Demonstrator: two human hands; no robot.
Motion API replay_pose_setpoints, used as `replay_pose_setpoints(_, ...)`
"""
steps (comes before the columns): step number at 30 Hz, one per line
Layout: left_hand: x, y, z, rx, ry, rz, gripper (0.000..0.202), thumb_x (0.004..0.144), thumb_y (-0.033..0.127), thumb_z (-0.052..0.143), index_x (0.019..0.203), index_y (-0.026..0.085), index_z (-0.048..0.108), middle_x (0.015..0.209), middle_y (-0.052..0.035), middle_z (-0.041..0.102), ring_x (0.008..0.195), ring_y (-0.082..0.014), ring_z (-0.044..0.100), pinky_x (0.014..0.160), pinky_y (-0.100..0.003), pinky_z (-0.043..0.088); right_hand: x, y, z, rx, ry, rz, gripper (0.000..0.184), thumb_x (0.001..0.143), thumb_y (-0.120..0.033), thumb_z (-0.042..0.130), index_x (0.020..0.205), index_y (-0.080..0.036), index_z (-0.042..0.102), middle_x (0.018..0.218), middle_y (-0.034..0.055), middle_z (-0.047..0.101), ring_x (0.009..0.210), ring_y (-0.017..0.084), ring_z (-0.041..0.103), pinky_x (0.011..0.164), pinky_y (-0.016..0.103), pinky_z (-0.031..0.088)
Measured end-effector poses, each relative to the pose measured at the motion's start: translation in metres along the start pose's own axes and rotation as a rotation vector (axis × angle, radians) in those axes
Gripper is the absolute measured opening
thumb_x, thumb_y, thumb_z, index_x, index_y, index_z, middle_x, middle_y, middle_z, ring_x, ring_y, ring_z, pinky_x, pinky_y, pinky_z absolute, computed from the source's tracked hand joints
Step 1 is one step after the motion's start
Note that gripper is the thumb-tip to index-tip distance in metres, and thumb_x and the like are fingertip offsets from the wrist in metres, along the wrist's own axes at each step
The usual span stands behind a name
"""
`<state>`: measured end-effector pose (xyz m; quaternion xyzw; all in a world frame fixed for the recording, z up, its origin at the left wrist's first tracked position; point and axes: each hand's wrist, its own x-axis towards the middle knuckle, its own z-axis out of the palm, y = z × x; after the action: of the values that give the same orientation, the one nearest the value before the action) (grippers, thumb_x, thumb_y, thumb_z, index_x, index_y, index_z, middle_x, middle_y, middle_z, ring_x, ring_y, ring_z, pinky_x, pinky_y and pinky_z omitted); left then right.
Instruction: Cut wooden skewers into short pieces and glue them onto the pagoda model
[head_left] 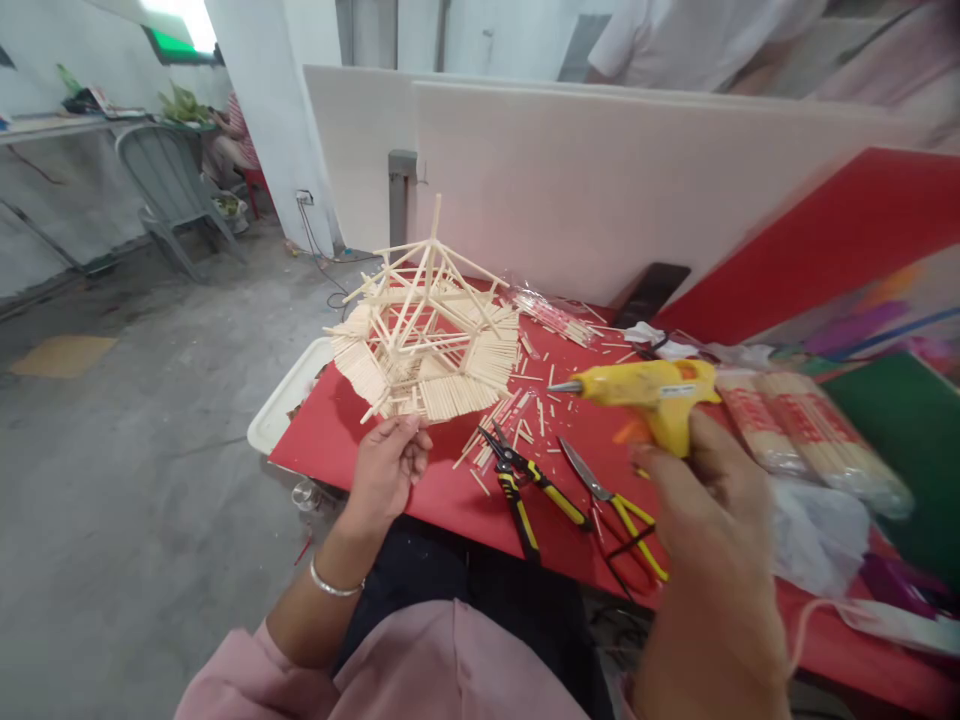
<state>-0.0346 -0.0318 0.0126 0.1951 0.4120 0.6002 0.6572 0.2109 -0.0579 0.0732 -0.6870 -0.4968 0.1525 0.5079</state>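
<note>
A model built of thin wooden sticks (472,385), with a pointed open frame on top and a skirt of close-set sticks round it, stands over the red tabletop. My left hand (390,460) is closed at the model's near edge, thumb and forefinger pinching it there. Gripped in my right hand (712,510) is a yellow hot glue gun (649,385), its metal nozzle pointing left toward the model but apart from it. Between my hands lie pliers (525,485) with black and yellow handles and yellow-handled scissors (611,500).
Cut stick pieces and an opened stick packet (555,315) litter the red table (450,480). Full packs of sticks (817,430) and a plastic bag (817,535) lie at right. Pale boards (600,190) stand behind. A white tray (289,395) sits left, and people are beyond.
</note>
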Motion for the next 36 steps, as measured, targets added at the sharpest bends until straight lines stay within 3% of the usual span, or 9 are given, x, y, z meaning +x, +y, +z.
replay_pose_setpoints(4, 0.004, -0.001, -0.001, 0.042, 0.006, 0.028, 0.033, 0.065, 0.042, 0.079, 0.07, 0.012, 0.066, 0.053, 0.0003, 0.062, 0.035, -0.0052, 0.046, 0.032, -0.016, 0.028, -0.005, -0.027, 0.018, -0.041, -0.136, -0.086, 0.018, 0.074, -0.038, 0.059, 0.08, -0.021, 0.057, 0.066, -0.0034, 0.048, 0.059, 0.013, 0.041, 0.053, 0.026, 0.034)
replay_pose_setpoints(12, 0.017, -0.018, -0.005, 0.261, 0.081, 0.252, 0.036, 0.077, 0.049, 0.069, 0.065, 0.015, 0.063, 0.046, 0.0053, 0.052, 0.035, -0.0036, 0.04, 0.037, -0.017, 0.029, -0.008, -0.035, 0.043, -0.044, -0.228, -0.201, 0.014, 0.079, -0.033, 0.059, 0.08, -0.022, 0.052, 0.066, -0.005, 0.045, 0.055, 0.01, 0.041, 0.051, 0.025, 0.034)
replay_pose_setpoints(17, 0.019, -0.02, -0.003, 0.302, 0.08, 0.25, 0.037, 0.079, 0.048, 0.067, 0.061, 0.016, 0.06, 0.045, 0.0053, 0.051, 0.035, -0.0035, 0.039, 0.037, -0.017, 0.027, -0.008, -0.037, 0.047, -0.152, -0.258, -0.334, 0.009, 0.081, -0.026, 0.054, 0.076, -0.022, 0.048, 0.067, -0.0045, 0.045, 0.056, 0.01, 0.041, 0.053, 0.025, 0.034)
replay_pose_setpoints(24, 0.019, -0.017, -0.001, 0.28, 0.038, 0.207, 0.036, 0.077, 0.045, 0.068, 0.059, 0.016, 0.059, 0.043, 0.0048, 0.051, 0.033, -0.0036, 0.038, 0.035, -0.017, 0.025, -0.006, -0.035, 0.052, -0.201, -0.289, -0.467, 0.011, 0.084, -0.026, 0.053, 0.076, -0.022, 0.046, 0.07, -0.0027, 0.044, 0.06, 0.013, 0.042, 0.055, 0.027, 0.033)
replay_pose_setpoints(36, 0.016, -0.011, 0.008, 0.3, 0.072, 0.2, 0.034, 0.073, 0.042, 0.069, 0.054, 0.017, 0.057, 0.042, 0.004, 0.051, 0.032, -0.0041, 0.037, 0.034, -0.017, 0.024, -0.006, -0.033, 0.058, -0.229, -0.285, -0.47, 0.026, 0.094, -0.039, 0.05, 0.075, -0.021, 0.048, 0.076, -0.0001, 0.049, 0.066, 0.013, 0.044, 0.059, 0.027, 0.032)
